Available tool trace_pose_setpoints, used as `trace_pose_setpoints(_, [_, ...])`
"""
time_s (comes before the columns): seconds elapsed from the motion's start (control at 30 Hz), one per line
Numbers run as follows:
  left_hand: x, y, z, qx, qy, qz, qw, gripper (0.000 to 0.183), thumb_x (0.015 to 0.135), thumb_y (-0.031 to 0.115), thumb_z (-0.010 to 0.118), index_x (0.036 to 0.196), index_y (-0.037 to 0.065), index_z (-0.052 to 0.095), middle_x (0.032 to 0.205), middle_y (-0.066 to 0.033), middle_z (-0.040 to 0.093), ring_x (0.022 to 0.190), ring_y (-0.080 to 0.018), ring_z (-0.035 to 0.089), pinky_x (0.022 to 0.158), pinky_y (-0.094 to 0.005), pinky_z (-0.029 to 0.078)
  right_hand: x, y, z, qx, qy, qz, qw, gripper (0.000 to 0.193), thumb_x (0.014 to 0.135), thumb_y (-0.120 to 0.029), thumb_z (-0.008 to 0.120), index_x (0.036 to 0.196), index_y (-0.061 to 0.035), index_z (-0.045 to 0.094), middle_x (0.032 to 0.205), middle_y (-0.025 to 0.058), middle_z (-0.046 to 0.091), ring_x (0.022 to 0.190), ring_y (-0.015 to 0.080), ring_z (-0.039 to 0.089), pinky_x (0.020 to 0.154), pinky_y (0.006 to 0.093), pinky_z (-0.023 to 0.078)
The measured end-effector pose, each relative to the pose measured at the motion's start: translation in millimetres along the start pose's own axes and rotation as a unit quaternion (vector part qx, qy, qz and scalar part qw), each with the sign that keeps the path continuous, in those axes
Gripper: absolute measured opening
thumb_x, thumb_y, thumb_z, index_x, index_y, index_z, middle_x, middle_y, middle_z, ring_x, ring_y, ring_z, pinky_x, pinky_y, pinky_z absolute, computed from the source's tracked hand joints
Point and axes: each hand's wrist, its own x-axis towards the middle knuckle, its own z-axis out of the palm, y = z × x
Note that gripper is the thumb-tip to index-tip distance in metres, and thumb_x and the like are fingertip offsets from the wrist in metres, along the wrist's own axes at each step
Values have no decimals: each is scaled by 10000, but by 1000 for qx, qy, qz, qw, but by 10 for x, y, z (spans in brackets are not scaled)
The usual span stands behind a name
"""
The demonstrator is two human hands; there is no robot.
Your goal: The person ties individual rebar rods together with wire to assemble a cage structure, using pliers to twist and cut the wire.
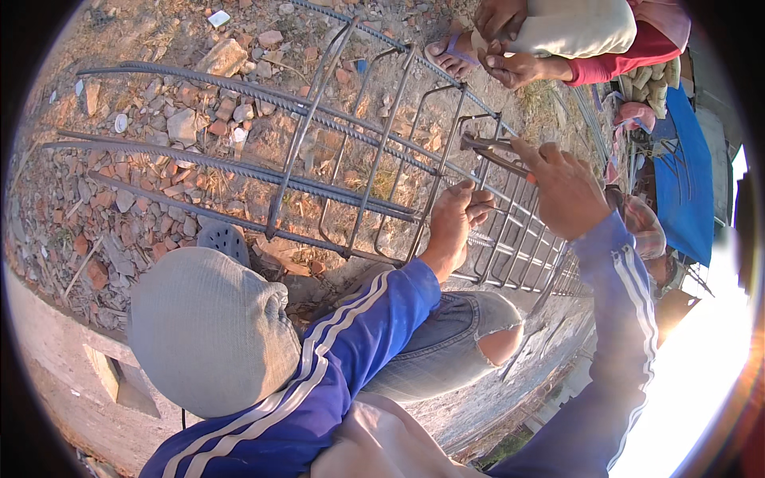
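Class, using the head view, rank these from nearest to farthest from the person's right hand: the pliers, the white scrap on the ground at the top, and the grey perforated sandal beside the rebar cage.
1. Pliers: gripped in the right hand, jaws pointing left.
2. Grey perforated sandal: lower left, on the rubble.
3. White scrap: far upper left, on the ground.

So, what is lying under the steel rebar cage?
Under the rebar cage there is dry ground with broken bricks and stones. The left hand and right hand cover the part near them.
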Motion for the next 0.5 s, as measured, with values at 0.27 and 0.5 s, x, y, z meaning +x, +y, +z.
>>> trace_pose_setpoints(0.27, [-73, 193, -111, 88, -9, -62, 994, 278, 1015, 203, 395, 1252, 116, 514, 801, 2, 592, 736, -128, 643, 651, -274, 473, 256, -582, 35, -215, -56, -20, 975, 518, 853, -145, 567, 1357, -207, 465, 1116, 105, 576, 1082, 310, 554, 984, 591, 359])
trace_pose_setpoints(0.5, [-52, 217, -93, 45, 13, -86, 995, 228, 1012, 223, 403, 1137, 113, 559, 730, 14, 582, 661, -117, 624, 586, -254, 450, 373, -664, -35, -280, -55, -56, 957, 491, 873, -215, 548, 1352, -145, 469, 1155, 124, 537, 1139, 315, 486, 1026, 583, 310])
